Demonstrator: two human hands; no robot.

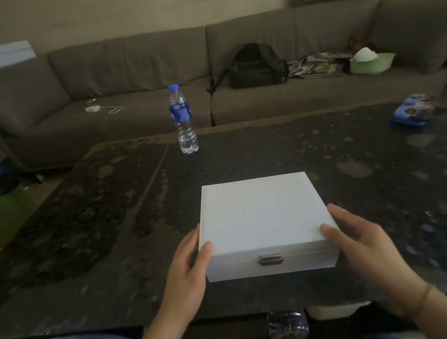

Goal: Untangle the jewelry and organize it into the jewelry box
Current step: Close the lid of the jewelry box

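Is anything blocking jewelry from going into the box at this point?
Yes: the white jewelry box is closed, lid down and front clasp shut. Left hand and right hand hold its sides. No jewelry is visible.

A white jewelry box [263,220] is sitting closed on the near part of a dark, mottled table [84,225], its small metal clasp [270,259] facing the person. The left hand [185,272] is gripping the box's near left corner, thumb lying on the lid. The right hand [362,243] is gripping the near right corner, thumb on the lid and fingers reaching along the right side. A water bottle [182,118] with a blue cap is standing upright at the table's far edge, and a blue packet [412,112] is lying at the far right. Behind, a black backpack [257,65] and a green bowl [372,63] are resting on a grey-brown sofa [128,66].
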